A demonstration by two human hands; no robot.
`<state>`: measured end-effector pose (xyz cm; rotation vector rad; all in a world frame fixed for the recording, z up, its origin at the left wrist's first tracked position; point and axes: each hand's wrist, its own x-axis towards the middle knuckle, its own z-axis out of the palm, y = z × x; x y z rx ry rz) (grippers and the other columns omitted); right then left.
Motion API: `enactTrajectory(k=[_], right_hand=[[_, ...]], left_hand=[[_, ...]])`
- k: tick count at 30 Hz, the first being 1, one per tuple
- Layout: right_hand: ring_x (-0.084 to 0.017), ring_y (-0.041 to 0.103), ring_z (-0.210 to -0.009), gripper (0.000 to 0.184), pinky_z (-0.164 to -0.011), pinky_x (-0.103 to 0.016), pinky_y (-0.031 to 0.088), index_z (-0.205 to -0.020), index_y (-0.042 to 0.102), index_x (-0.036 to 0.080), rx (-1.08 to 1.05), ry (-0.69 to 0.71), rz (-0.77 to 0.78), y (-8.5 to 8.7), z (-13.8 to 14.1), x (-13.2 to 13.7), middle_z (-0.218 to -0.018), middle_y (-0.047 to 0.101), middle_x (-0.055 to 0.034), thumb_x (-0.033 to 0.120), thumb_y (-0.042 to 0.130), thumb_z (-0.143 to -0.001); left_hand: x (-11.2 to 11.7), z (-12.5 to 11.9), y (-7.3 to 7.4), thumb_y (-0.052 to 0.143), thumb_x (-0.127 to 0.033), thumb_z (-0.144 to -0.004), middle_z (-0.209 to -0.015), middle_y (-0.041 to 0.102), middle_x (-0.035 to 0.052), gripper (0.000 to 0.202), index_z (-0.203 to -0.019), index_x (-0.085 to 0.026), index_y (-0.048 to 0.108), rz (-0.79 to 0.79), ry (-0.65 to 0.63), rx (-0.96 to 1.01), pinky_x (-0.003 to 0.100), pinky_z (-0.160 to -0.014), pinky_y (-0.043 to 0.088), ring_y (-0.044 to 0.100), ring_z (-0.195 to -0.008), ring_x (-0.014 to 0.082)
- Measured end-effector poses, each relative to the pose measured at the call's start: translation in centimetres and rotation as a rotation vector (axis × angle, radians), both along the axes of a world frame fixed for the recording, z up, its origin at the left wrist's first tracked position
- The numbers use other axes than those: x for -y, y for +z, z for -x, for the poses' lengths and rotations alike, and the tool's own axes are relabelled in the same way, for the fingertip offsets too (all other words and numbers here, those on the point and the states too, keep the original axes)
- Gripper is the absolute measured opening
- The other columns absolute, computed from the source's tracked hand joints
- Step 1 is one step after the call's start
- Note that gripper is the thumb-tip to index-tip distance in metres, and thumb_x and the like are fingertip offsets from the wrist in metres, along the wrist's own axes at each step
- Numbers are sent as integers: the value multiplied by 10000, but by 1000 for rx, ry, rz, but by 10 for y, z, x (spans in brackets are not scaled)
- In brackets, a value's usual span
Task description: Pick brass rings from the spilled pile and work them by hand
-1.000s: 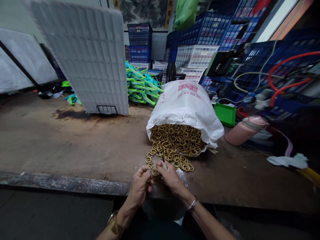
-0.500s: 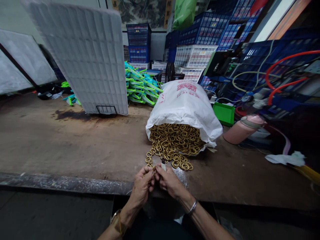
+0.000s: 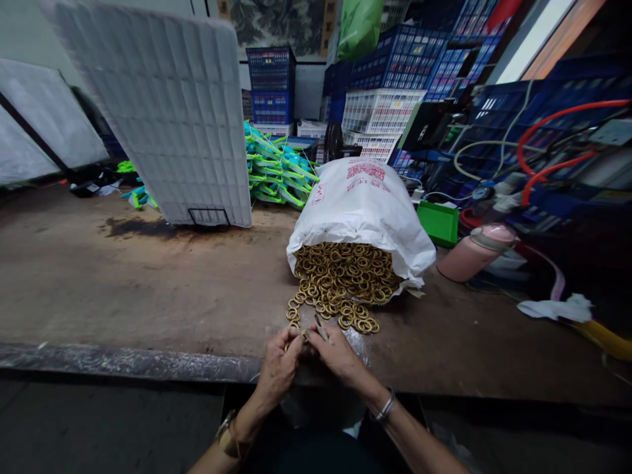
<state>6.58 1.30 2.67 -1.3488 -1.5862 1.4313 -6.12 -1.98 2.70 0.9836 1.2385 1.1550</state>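
A white sack (image 3: 363,204) lies on its side on the brown worktable (image 3: 148,289), spilling a heap of brass rings (image 3: 343,280) toward me. At the table's near edge my left hand (image 3: 279,368) is closed, its fingertips pinching a brass ring (image 3: 296,336). My right hand (image 3: 338,355) is closed beside it, gripping a small slim tool (image 3: 320,326) that points at the ring. Both hands touch each other just in front of the loose rings.
A white gridded panel (image 3: 168,112) stands propped at the back left. Green and blue plastic parts (image 3: 276,171) are piled behind the sack. A green box (image 3: 438,222), a pink flask (image 3: 471,253), hoses and blue crates (image 3: 395,59) crowd the right.
My hands have stayed together at the table's edge, shifting only slightly; the slim tool in my right hand has tilted a little toward the ring.
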Motion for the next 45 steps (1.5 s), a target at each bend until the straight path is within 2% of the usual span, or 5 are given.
enactTrajectory(k=[7,17,31,39,45], right_hand=[[-26,188,-313,351,-309,-176,127,-676,412,211,-286,-25,340,-2,6,8,-511,403,96,556,438,-737],[-90,386,-554,261,-525,-205,317,-609,456,186,202,-41,-213,1,2,-1,-560,435,50,394,442,-767],[-108,470,-597,218,-574,-209,367,-706,519,181,-8,-31,-116,0,1,-4,-614,517,32,354,412,-784],[-111,450,-568,135,-541,-207,292,-698,507,194,419,92,-374,-2,-5,5,-610,532,17,123,393,-716],[-139,508,-638,310,-589,-221,305,-831,528,207,579,186,-407,4,-2,10,-717,612,-20,50,365,-618]], left_hand=[[5,-3,-4,560,-403,-733,-549,483,-50,259,-678,-151,530,-12,-3,61,159,-411,269,344,-424,41],[4,0,-8,542,-482,-728,-508,426,-78,316,-714,-177,459,162,-112,157,132,-330,210,323,-354,28],[9,-2,-10,520,-445,-774,-538,427,-77,280,-739,-184,427,128,-88,264,122,-342,207,311,-370,17],[5,-1,-3,537,-485,-744,-518,405,-86,318,-721,-189,424,134,-12,221,115,-346,213,320,-366,17],[6,-2,0,570,-535,-686,-490,386,-91,376,-698,-188,425,132,7,187,128,-354,220,314,-367,24]])
